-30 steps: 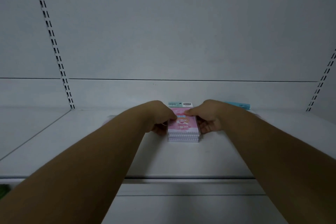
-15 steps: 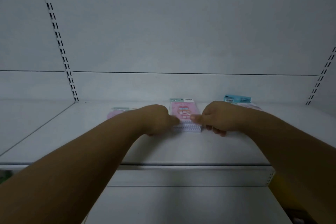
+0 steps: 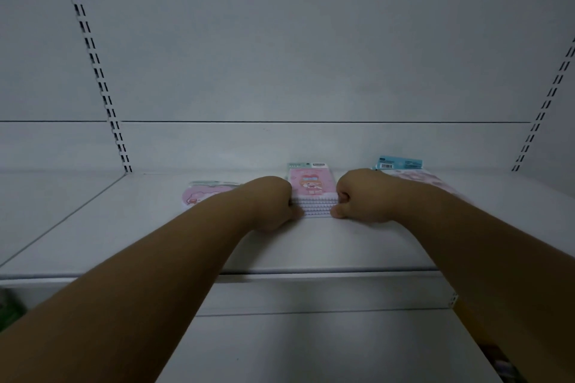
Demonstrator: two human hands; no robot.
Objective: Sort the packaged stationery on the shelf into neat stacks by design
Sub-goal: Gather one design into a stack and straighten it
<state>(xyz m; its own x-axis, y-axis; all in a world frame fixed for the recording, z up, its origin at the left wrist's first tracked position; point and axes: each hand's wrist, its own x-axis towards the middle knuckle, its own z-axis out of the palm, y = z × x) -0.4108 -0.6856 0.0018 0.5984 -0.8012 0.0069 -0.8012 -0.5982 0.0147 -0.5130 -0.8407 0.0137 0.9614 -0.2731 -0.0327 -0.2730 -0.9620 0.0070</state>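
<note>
A pink stack of packets (image 3: 313, 196) lies on the white shelf (image 3: 311, 246), mid-depth, between both hands. The left hand (image 3: 273, 200) and right hand (image 3: 357, 196) press against its left and right sides, fingers curled into fists around its edges. Another pink packet (image 3: 202, 193) lies further left, a blue-topped one (image 3: 401, 163) far right.

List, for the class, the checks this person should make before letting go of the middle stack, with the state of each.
1. Left hand against the stack's left side: ok.
2. Right hand against its right side: ok.
3. Middle stack resting on the shelf: ok.
4. Stack edges aligned: ok at the front, the rest cannot tell.
5. All packs in it of one design: cannot tell.
6. Left pack and right pack apart from it: ok.
</note>
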